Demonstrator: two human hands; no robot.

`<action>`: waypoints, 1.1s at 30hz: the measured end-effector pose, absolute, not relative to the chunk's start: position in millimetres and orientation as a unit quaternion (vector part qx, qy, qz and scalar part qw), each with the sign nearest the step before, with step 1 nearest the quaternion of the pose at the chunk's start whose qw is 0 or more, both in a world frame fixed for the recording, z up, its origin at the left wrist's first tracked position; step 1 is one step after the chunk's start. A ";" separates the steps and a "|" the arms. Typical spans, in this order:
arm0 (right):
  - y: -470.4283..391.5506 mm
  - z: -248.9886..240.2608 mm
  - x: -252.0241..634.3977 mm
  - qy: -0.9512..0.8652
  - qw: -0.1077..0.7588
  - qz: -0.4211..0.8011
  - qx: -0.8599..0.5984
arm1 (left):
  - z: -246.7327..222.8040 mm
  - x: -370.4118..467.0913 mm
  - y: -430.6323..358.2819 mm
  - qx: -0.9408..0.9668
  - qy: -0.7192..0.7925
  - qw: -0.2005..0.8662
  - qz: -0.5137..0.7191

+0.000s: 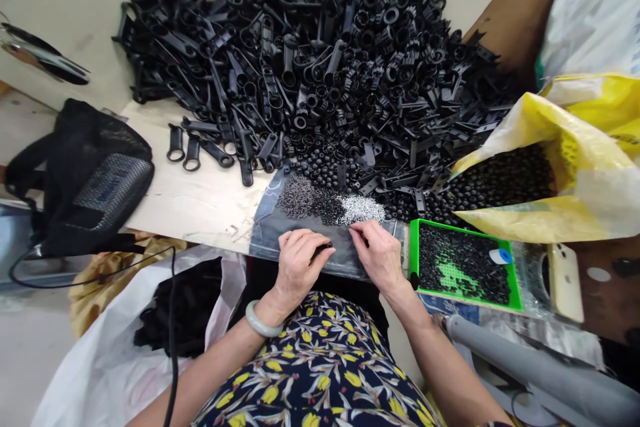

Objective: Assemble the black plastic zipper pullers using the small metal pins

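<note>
My left hand (303, 263), with a pale bangle (264, 320) on its wrist, is closed around a small black part (324, 247) that shows between thumb and fingers. Its exact kind is hidden. My right hand (377, 250) has thumb and forefinger pinched together at the near edge of a heap of small silvery pins (363, 208); whatever sits in the pinch is too small to make out. Left of the pins lie small black pieces (327, 205) and a heap of grey metal bits (296, 197), all on a dark denim cloth (267, 230).
A large pile of black plastic parts (290, 60) fills the back. On the right are a yellow-white bag (565, 213) of black beads, a green tray (415, 253) of black pieces and a phone (565, 283). A black bag (85, 173) and a hanging cable (173, 333) are left.
</note>
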State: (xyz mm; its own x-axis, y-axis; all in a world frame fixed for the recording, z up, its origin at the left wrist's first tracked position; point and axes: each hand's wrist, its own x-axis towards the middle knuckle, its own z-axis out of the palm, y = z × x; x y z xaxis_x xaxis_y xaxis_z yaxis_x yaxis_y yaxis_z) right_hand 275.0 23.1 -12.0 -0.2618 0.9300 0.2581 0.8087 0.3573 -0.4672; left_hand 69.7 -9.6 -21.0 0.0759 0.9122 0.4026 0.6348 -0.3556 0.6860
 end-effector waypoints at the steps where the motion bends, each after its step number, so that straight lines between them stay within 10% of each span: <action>1: 22.7 -13.0 275.8 -0.786 0.254 0.120 -0.551 | -21.1 69.7 -9.3 0.713 0.541 0.170 0.413; 13: 7.2 -0.9 259.3 -0.717 0.393 0.297 -0.494 | -19.7 70.5 -8.6 0.714 0.542 0.181 0.405; 33: -26.4 19.7 287.8 -0.878 0.283 0.161 -0.351 | -19.5 66.2 -11.1 0.716 0.537 0.189 0.404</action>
